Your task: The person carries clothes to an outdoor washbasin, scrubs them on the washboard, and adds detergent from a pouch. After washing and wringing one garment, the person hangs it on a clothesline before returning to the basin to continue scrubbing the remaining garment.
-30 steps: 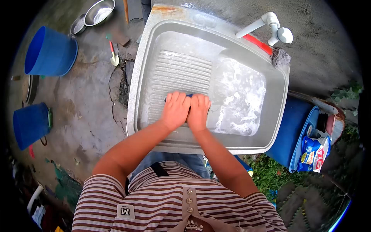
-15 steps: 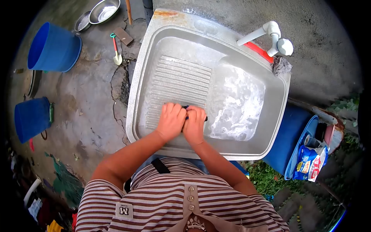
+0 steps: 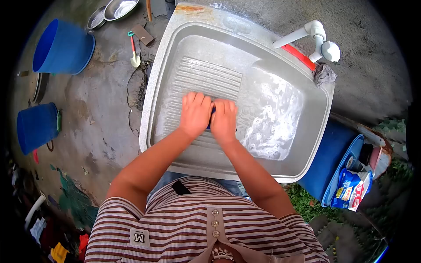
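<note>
My left hand [image 3: 195, 112] and my right hand [image 3: 224, 119] are side by side over the ridged washboard [image 3: 207, 75] in the left part of the sink [image 3: 151, 109]. Both have their fingers curled over a small dark blue piece of cloth [image 3: 213, 111]. Only slivers of the cloth show between the hands; its shape and kind are hidden. To the right of my right hand, white suds and water [image 3: 274, 118] lie in the sink's deeper basin.
A white pipe tap [image 3: 315, 30] rises at the sink's back right, beside a grey rag [image 3: 325, 75]. Blue buckets [image 3: 72, 48] and a toy shovel [image 3: 135, 59] are on the ground at left. A detergent bag [image 3: 352, 189] rests on a blue barrel [image 3: 322, 164] at right.
Both hands have slid forward along the ridges, away from my body, still curled over the dark blue cloth. My arms are stretched further, and the camera view has shifted slightly.
</note>
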Demonstrator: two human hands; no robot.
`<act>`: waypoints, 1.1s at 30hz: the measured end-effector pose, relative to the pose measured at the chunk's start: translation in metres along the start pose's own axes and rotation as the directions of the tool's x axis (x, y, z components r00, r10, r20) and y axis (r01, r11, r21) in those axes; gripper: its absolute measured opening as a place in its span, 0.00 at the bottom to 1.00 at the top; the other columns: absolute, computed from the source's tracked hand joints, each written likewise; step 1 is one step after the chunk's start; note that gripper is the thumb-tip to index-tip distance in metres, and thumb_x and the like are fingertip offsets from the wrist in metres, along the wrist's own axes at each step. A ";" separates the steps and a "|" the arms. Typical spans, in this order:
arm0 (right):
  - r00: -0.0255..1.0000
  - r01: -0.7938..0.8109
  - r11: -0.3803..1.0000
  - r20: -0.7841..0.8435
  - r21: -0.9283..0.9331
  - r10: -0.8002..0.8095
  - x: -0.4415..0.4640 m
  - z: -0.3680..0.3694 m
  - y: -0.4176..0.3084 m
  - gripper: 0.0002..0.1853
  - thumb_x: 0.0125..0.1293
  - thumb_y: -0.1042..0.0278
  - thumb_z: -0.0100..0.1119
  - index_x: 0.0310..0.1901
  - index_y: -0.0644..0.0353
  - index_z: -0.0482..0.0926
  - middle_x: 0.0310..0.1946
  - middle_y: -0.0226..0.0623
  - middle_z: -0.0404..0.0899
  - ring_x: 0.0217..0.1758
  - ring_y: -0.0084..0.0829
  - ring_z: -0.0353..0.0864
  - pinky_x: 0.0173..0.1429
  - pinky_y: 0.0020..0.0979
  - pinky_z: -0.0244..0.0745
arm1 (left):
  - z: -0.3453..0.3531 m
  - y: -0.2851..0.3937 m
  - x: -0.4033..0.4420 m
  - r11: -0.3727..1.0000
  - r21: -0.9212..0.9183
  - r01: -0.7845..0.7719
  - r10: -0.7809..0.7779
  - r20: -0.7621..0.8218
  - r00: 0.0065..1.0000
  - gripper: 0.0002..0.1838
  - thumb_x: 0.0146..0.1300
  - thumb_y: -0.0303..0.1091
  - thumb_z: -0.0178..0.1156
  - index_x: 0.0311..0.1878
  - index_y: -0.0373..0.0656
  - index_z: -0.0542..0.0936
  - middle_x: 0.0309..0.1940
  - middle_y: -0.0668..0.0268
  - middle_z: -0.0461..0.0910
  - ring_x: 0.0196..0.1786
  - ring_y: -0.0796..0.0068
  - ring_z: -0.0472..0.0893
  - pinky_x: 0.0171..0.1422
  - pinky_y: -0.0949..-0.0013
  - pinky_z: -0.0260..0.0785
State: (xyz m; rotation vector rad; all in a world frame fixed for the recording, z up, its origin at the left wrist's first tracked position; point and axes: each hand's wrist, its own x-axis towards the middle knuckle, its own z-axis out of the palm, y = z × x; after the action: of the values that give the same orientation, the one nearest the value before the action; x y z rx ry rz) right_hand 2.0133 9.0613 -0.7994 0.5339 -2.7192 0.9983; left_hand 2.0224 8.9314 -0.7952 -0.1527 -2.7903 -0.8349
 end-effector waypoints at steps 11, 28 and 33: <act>0.999 -0.024 0.989 -0.037 -0.149 0.018 0.089 0.023 0.040 0.02 0.61 0.72 0.60 0.35 0.54 0.78 0.38 0.35 0.79 0.47 0.41 0.75 0.56 0.43 0.62 | 0.023 -0.012 0.080 0.990 0.119 0.070 -0.073 0.018 0.997 0.07 0.69 0.36 0.55 0.38 0.44 0.78 0.41 0.60 0.76 0.50 0.56 0.72 0.61 0.54 0.60; 1.000 -0.014 0.994 0.002 -0.107 0.014 0.034 0.004 0.027 0.07 0.61 0.72 0.58 0.42 0.56 0.77 0.41 0.36 0.78 0.49 0.42 0.74 0.57 0.44 0.64 | 0.018 0.005 0.030 0.997 0.075 -0.032 0.033 -0.022 0.999 0.07 0.66 0.37 0.60 0.38 0.45 0.77 0.40 0.62 0.73 0.50 0.57 0.72 0.60 0.54 0.62; 0.987 -0.109 0.983 -0.134 -0.151 0.089 0.007 -0.005 0.025 0.12 0.64 0.71 0.59 0.49 0.56 0.80 0.53 0.39 0.80 0.61 0.44 0.73 0.66 0.46 0.62 | 0.005 0.012 -0.001 0.989 0.136 0.053 -0.041 -0.089 0.995 0.22 0.62 0.46 0.69 0.55 0.46 0.81 0.60 0.57 0.75 0.69 0.55 0.69 0.78 0.42 0.52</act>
State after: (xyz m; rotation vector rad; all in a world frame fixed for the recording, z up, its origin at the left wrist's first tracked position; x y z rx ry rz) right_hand 1.9969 9.0800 -0.8081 0.2993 -2.7021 0.7992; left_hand 2.0247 8.9440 -0.7936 -0.0274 -2.7681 -0.6385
